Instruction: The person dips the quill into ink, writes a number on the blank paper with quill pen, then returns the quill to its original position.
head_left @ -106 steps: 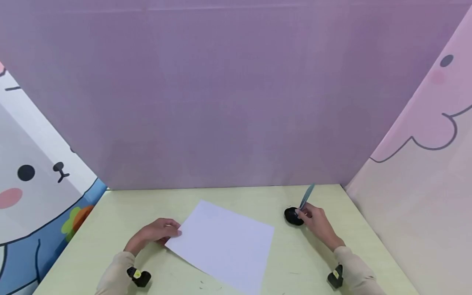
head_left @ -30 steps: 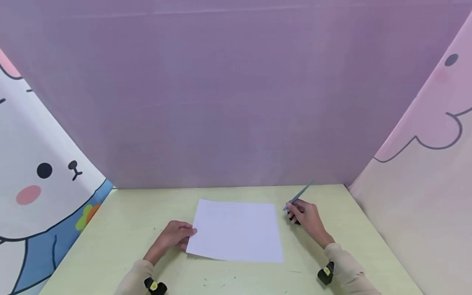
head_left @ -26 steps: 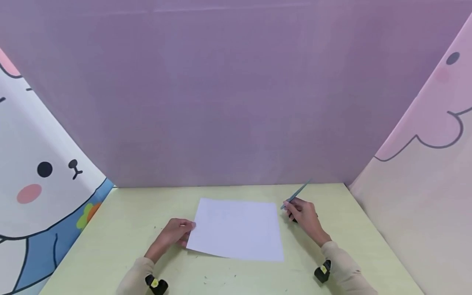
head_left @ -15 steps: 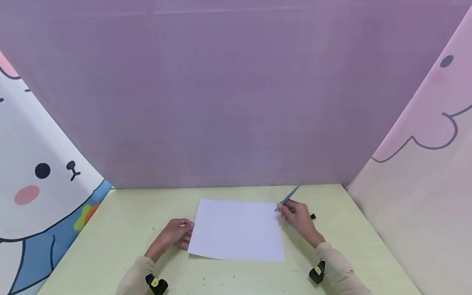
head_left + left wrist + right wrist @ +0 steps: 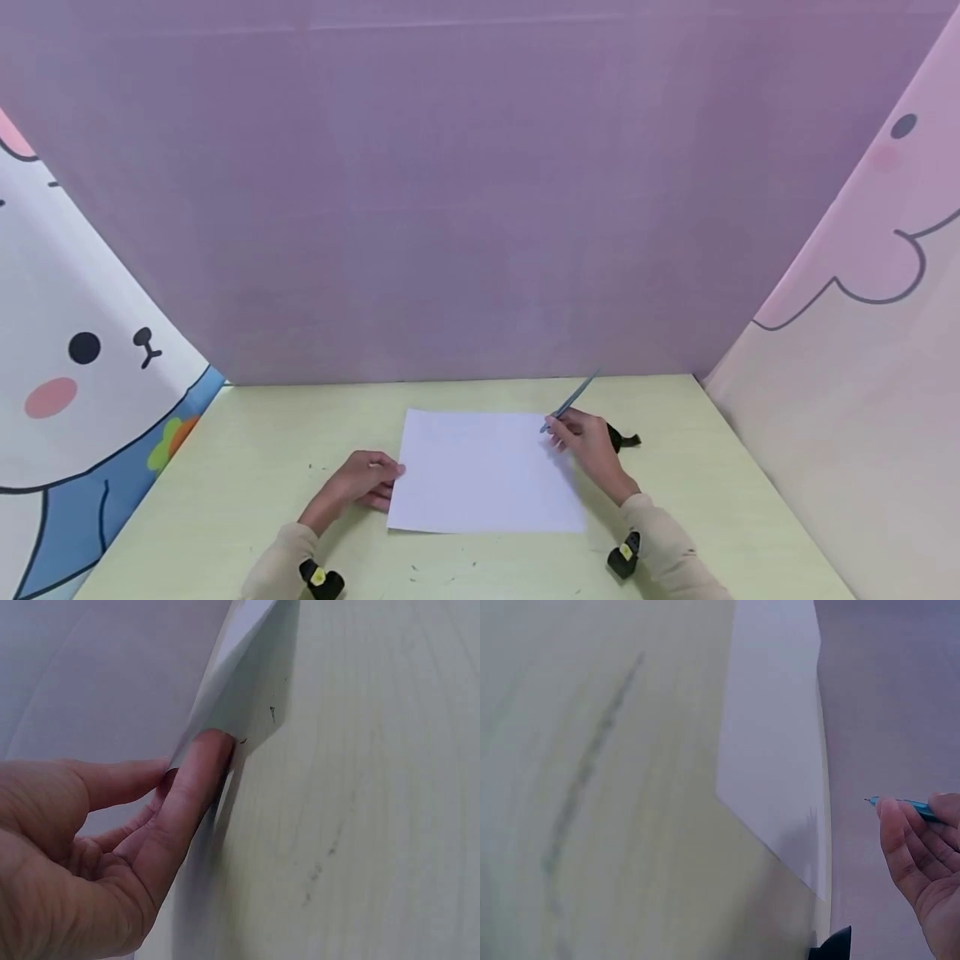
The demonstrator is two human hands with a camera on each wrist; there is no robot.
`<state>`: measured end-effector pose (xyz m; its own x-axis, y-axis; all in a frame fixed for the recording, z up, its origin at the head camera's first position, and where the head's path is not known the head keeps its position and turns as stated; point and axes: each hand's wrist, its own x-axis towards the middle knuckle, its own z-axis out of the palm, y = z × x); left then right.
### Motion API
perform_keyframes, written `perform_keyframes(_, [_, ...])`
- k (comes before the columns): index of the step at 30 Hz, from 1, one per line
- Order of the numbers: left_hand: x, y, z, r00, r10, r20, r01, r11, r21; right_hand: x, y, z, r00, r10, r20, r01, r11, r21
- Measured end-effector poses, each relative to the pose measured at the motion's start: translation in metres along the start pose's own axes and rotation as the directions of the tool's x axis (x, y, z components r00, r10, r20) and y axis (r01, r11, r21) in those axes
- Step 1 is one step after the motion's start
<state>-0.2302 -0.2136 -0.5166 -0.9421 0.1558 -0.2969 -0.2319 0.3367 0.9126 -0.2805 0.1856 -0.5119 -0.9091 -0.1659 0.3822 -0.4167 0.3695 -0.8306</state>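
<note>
A blank white sheet of paper [image 5: 480, 475] lies on the table. My left hand [image 5: 360, 481] pinches its left edge; in the left wrist view the thumb is on top and a finger [image 5: 191, 780] beneath, with the edge raised off the tabletop. Over the sheet's far right corner, my right hand [image 5: 591, 446] holds a slim blue-green pen [image 5: 579, 393] between thumb and fingers. Its point [image 5: 870, 800] shows in the right wrist view, facing the paper side. Whether it touches the sheet, I cannot tell. Behind the right hand sits a rounded black object [image 5: 615, 438], partly hidden.
The pale yellow-green table [image 5: 720, 517] bears small dark marks near the front. A purple wall [image 5: 480, 208] rises at its back edge. Printed cartoon panels [image 5: 97, 417] stand at the sides. Black wrist cameras [image 5: 624, 557] are strapped over the sleeves.
The paper has been turned straighter by the left hand. My right hand has taken the pen from the black object leftward to the sheet's far right corner. The black object stays behind.
</note>
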Motion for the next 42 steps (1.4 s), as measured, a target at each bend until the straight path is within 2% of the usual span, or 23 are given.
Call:
perform_keyframes(4, [-0.004, 0.004, 0.001, 0.999, 0.016, 0.032, -0.016, 1.000, -0.016, 0.002, -0.005, 0.007, 1.000, -0.026, 0.000, 0.026, 1.000, 0.005])
perform_keyframes(8, [-0.004, 0.006, 0.003, 0.999, 0.022, 0.034, -0.021, 1.000, -0.015, 0.006, -0.002, 0.014, 1.000, -0.019, -0.008, 0.020, 1.000, 0.015])
perform_keyframes(16, [-0.004, 0.000, 0.010, 0.999, 0.026, 0.038, -0.025, 1.000, -0.017, 0.007, -0.007, 0.026, 0.998, 0.039, -0.040, -0.040, 0.999, -0.015])
perform_keyframes(24, [-0.002, 0.000, 0.011, 0.999, 0.035, 0.021, -0.035, 0.999, -0.017, 0.012, -0.010, 0.035, 0.998, 0.049, -0.030, -0.050, 0.999, -0.012])
perform_keyframes(30, [-0.006, 0.002, 0.011, 1.000, 0.020, 0.005, -0.020, 1.000, -0.008, 0.014, -0.007, 0.045, 0.999, 0.035, 0.015, -0.035, 0.999, -0.006])
perform_keyframes(36, [-0.004, 0.003, 0.016, 0.999, 0.038, 0.029, -0.037, 0.999, -0.020, 0.015, -0.005, 0.048, 0.999, 0.042, -0.005, -0.042, 0.999, -0.021])
perform_keyframes(42, [-0.004, -0.002, 0.016, 0.999, 0.040, 0.008, -0.040, 0.999, -0.007, 0.020, -0.008, 0.055, 0.999, 0.042, 0.010, -0.042, 0.999, 0.004])
